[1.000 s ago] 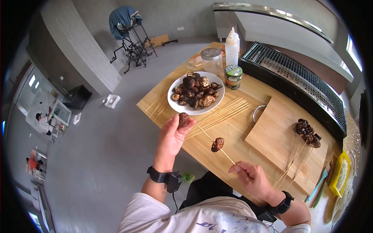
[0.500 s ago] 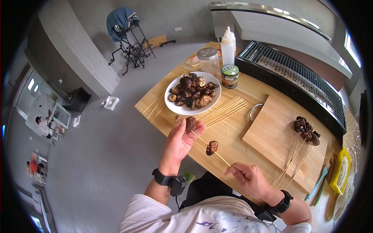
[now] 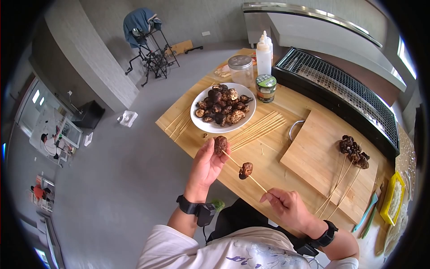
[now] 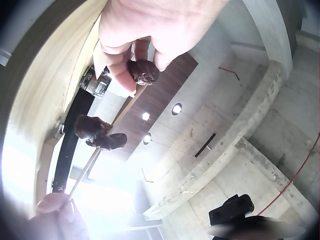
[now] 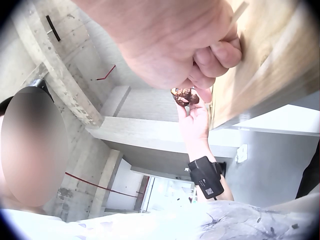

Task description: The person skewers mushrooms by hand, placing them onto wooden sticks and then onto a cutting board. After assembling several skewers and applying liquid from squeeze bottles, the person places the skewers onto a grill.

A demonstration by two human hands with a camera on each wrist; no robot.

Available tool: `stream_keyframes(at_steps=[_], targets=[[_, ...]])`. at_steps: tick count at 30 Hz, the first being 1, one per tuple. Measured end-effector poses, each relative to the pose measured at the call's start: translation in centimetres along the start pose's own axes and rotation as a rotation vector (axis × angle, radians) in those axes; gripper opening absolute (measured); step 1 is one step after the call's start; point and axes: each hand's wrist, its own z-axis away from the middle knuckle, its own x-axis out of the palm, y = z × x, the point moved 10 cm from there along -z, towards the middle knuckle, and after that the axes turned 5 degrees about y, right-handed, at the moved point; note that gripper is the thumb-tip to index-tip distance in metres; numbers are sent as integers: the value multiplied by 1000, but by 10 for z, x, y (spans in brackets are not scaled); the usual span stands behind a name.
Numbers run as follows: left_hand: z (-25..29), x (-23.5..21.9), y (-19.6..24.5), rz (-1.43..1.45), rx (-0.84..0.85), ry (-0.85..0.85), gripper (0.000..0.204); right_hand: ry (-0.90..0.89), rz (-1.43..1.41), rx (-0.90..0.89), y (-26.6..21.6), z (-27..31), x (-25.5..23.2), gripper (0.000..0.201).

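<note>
In the head view my left hand (image 3: pixel 205 172) pinches a dark brown shiitake mushroom (image 3: pixel 220 144) between thumb and fingers, over the table's near edge. My right hand (image 3: pixel 290 207) grips the lower part of a thin bamboo skewer (image 3: pixel 257 183). Partway along the skewer sits another mushroom (image 3: pixel 245 171), run through by the stick. The skewer's upper end meets the underside of the pinched mushroom; its tip is hidden there. From the left wrist, both the pinched mushroom (image 4: pixel 144 73) and the threaded one (image 4: pixel 99 132) show in line along the stick.
A white plate (image 3: pixel 224 130) heaped with mushrooms stands beyond my left hand, beside loose bamboo skewers (image 3: pixel 264 127). Filled skewers lie on a cutting board (image 3: pixel 309 148) at right. Behind are a lidded jar (image 3: pixel 242 74), squeeze bottles (image 3: pixel 264 58) and a long black grill (image 3: pixel 331 85).
My left hand has moved right and slightly down with its mushroom, bringing it onto the skewer's upper end. The right hand has stayed almost in place, holding the skewer.
</note>
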Motion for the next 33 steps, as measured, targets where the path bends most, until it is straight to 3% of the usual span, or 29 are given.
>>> stream_keyframes(at_steps=[26,33], targets=[[4,3,15,-145,124,-38,20,-6,6,22,0,1,0,12],[9,14,19,-369,167,-91,34,14,1,-1,1,1,-1,12]])
